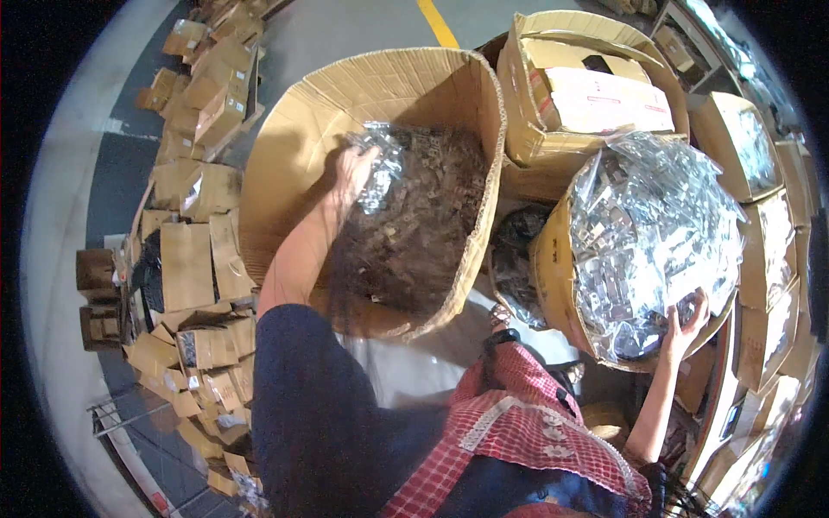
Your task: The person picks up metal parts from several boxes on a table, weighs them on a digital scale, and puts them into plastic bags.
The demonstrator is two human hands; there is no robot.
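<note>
Many cardboard boxes (186,268) crowd the left side of the head view, stacked loosely on a grey floor (345,34) crossed at the far side by a yellow line (438,24). More open boxes (764,250) line the right edge, some filled with shiny clear plastic. At far right of centre stands a large carton (540,142) with a white-topped box (609,99) inside.

Nearer the middle, a tall-walled brown carton (289,142) holds a deep layer of small, dark and greyish parts (414,242). Over their far-left portion is a clear plastic bag (384,173), crinkled and glinting; the left hand (356,171) is closed on its left edge.

To the right, a rounded yellow-brown container (553,259) is heaped with clear bags (648,224) of similar small pieces. The right hand (688,324) lies at the heap's near-right edge, fingers curved; glare and blur make it hard to tell whether it grips anything.
</note>
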